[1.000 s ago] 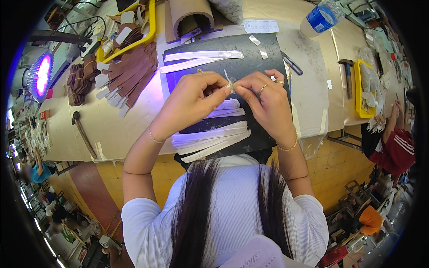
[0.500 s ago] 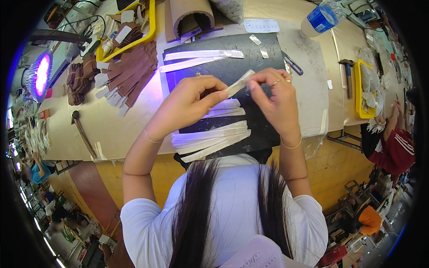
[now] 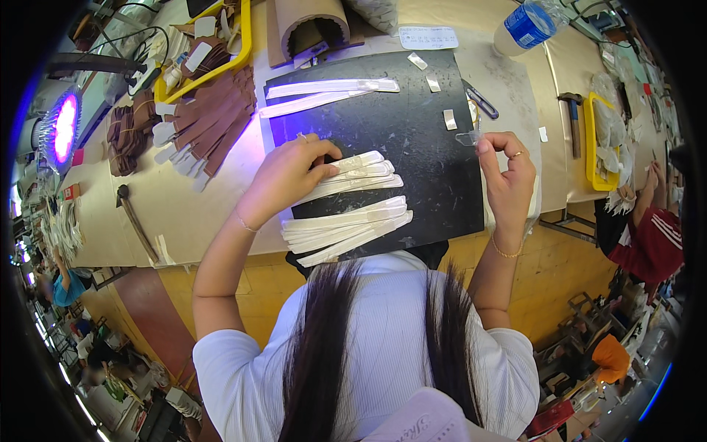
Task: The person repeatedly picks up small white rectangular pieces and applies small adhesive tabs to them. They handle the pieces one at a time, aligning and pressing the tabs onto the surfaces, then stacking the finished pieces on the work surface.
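Note:
My left hand (image 3: 294, 168) has its thumb and curled fingers closed about the left end of a white strip (image 3: 362, 160), atop the middle group of strips on the black mat (image 3: 434, 184). To the right, my right hand (image 3: 508, 168) pinches a small clear film piece (image 3: 468, 138) between thumb and forefinger, just above the mat's right edge. Nearer me lies another fanned group of white strips (image 3: 350, 227). Two more long strips (image 3: 331, 88) rest at the far left of the mat. Small whitish pieces (image 3: 450, 119) lie on its far right part.
A utility knife (image 3: 482, 101) lies beside the mat. Brown strips (image 3: 210, 129), a yellow basket (image 3: 244, 51) and a lit lamp (image 3: 66, 127) are at left. Hammers (image 3: 132, 221) (image 3: 573, 121) lie either side. A bottle (image 3: 524, 31) stands far right. Another person's arm (image 3: 648, 193) shows at right.
The strip that both hands held up is now down on the middle group. My right hand has moved right with a clear film piece, and another small whitish piece shows on the mat.

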Motion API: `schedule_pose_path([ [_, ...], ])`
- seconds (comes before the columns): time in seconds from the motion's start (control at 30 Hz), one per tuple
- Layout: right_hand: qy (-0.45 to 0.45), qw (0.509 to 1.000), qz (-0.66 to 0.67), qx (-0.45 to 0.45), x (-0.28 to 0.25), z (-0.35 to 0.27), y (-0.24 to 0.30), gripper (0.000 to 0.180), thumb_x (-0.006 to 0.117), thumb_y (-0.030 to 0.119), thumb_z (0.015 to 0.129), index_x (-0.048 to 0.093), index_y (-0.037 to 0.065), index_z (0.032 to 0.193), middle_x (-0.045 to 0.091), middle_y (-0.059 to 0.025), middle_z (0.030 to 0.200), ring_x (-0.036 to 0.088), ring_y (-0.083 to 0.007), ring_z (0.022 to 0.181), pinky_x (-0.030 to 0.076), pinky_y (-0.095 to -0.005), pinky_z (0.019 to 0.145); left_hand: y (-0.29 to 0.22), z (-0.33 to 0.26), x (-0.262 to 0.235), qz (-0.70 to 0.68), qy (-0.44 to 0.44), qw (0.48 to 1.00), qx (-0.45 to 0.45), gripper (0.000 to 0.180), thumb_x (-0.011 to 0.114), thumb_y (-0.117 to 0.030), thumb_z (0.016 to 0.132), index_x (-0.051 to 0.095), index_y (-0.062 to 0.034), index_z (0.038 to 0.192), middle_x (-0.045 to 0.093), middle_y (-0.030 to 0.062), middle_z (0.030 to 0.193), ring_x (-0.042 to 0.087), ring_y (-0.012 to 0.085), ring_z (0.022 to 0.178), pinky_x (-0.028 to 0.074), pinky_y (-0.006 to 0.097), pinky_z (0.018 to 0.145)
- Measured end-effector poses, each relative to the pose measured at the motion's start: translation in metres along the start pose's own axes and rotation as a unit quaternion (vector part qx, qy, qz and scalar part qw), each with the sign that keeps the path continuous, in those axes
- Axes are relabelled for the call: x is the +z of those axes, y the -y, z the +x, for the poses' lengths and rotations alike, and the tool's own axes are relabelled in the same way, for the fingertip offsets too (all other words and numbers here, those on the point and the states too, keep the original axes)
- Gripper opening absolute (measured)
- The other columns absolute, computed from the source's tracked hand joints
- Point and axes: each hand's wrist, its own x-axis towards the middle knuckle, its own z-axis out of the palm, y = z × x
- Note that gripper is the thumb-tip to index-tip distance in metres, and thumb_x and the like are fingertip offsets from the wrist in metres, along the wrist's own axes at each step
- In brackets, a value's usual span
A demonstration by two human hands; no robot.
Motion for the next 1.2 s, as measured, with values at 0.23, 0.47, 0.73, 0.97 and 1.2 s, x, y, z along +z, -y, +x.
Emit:
schedule_pose_path([
  [0.23,-0.018,1.000,0.020,0.010,-0.004,-0.002,0.001,0.009,0.070,0.009,0.090,0.067,0.001,0.090,0.067,-0.0046,0.082,0.058,-0.0187,0.081,0.044,-0.0314,0.084,0.006,0.019,0.003,0.070,-0.152,0.985,0.034,0.025,0.074,-0.019,0.086,0.071,-0.0072,0.107,0.060,0.0116,0.092,0.059,0.0308,0.091,0.047,0.040,0.080],
  [0.47,0.148,0.983,-0.067,0.082,-0.067,-0.016,-0.020,0.010,0.066,0.007,0.089,0.065,-0.002,0.087,0.064,-0.0091,0.079,0.059,-0.0181,0.070,0.047,-0.0296,0.066,0.023,0.083,0.000,0.133,-0.263,0.947,0.131,0.031,0.075,-0.023,0.086,0.072,-0.0084,0.112,0.062,0.0131,0.104,0.059,0.0330,0.101,0.046,0.042,0.088],
  [0.73,0.222,0.863,-0.333,0.308,-0.139,-0.089,-0.105,0.021,0.070,0.018,0.078,0.066,-0.003,0.078,0.068,-0.0229,0.081,0.068,-0.0383,0.077,0.053,-0.0452,0.070,0.030,0.108,-0.011,0.148,-0.163,0.968,0.119,0.018,0.076,-0.017,0.084,0.068,-0.0042,0.094,0.065,0.0120,0.088,0.062,0.0288,0.088,0.048,0.039,0.081],
  [0.97,0.132,0.848,-0.287,0.425,-0.131,-0.125,-0.164,0.015,0.073,0.015,0.081,0.066,0.003,0.087,0.073,-0.0164,0.089,0.070,-0.0343,0.083,0.054,-0.0435,0.074,0.017,0.108,-0.013,0.096,-0.153,0.979,0.090,0.016,0.075,-0.012,0.083,0.067,-0.0010,0.093,0.063,0.0140,0.083,0.063,0.0300,0.085,0.049,0.039,0.075],
  [1.2,0.123,0.828,-0.340,0.429,-0.137,-0.103,-0.137,0.017,0.067,0.015,0.087,0.065,-0.002,0.085,0.071,-0.0149,0.078,0.069,-0.0250,0.061,0.054,-0.0374,0.059,-0.004,0.086,-0.037,0.046,-0.199,0.974,0.099,0.016,0.071,-0.012,0.089,0.070,-0.0008,0.100,0.061,0.0102,0.080,0.060,0.0204,0.073,0.047,0.032,0.069],
])
